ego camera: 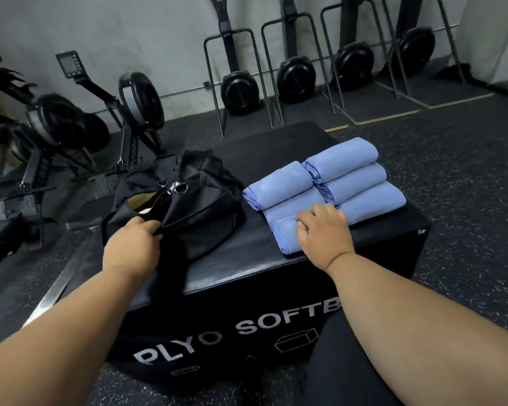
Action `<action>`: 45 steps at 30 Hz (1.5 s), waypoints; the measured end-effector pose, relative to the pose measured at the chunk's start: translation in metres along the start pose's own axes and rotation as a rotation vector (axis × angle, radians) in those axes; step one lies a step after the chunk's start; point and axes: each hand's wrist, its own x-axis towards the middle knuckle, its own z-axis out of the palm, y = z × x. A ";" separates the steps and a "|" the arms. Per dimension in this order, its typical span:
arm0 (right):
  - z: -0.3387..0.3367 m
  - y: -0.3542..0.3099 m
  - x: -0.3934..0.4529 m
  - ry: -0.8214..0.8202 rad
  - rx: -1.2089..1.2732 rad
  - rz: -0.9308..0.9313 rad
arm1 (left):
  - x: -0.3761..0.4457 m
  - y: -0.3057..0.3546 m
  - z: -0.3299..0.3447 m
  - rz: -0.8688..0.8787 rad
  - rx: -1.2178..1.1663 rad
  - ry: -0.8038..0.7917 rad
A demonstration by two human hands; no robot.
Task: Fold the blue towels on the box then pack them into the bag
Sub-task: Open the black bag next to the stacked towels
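Observation:
Several folded blue towels [332, 183] lie in two rows on the right half of the black plyo box [247, 276]. My right hand [323, 232] rests on the nearest folded towel [285, 234], fingers curled over its top edge. A black duffel bag [194, 200] sits on the left half of the box, its zipper partly open and a pale lining showing. My left hand [132, 247] grips the bag's fabric at the near edge of its opening.
Rowing machines [71, 118] stand on the floor to the left. More rowers [294, 74] are stored upright against the back wall. Dark speckled rubber floor [467, 171] surrounds the box. My dark-clothed knee [343, 361] is at the box's front right.

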 end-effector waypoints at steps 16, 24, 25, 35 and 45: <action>-0.044 -0.109 -0.041 -0.276 0.303 -0.153 | -0.129 -0.068 -0.014 0.010 -0.150 0.117; -0.051 -0.177 -0.036 -0.239 0.518 -0.219 | -0.141 -0.056 -0.024 -0.139 -0.324 -0.030; -0.050 -0.183 -0.035 -0.239 0.506 -0.232 | -0.141 -0.051 -0.027 -0.154 -0.361 -0.019; -0.017 -0.196 -0.006 -0.193 0.397 -0.216 | -0.062 -0.050 -0.025 -0.281 -0.449 -0.090; 0.005 -0.182 0.003 -0.224 0.404 -0.230 | -0.007 -0.077 -0.005 -0.180 -0.191 -0.238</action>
